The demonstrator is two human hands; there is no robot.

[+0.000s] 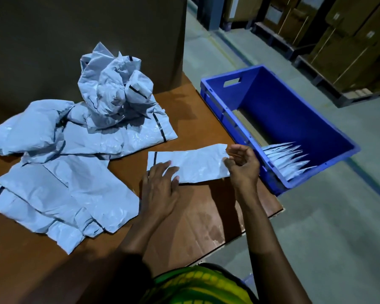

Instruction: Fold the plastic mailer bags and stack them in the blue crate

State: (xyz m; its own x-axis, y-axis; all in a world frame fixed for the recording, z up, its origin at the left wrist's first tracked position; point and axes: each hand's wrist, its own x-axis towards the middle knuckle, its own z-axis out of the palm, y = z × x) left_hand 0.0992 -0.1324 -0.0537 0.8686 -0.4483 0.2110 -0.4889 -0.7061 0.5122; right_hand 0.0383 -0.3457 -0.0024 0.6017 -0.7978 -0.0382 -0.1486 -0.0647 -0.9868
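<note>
A green and yellow patterned garment (198,286) fills the bottom edge, and two bare forearms reach out from it over the brown tabletop (195,218). The left hand (160,185) lies flat, fingers straight, pressing the left end of one folded pale grey plastic mailer bag (193,166). The right hand (242,164) pinches the bag's right end between curled fingers and thumb. This bag lies on the table as a narrow strip near the right edge, with its long axis running left to right. It is creased and glossy, with a black stripe across its left end. To the left lies a loose pile of flattened grey mailer bags (64,194), overlapping so that their number cannot be told. Farther back a crumpled heap of the same bags (114,91) stands taller. On the floor just right of the table sits one blue plastic crate (294,110) with a handle slot. It holds a stack of folded grey bags (287,159) with pointed corners fanning rightward, at least six. A large brown cardboard box (75,29) rises behind the table, and stacked brown cartons (349,40) stand far right.
</note>
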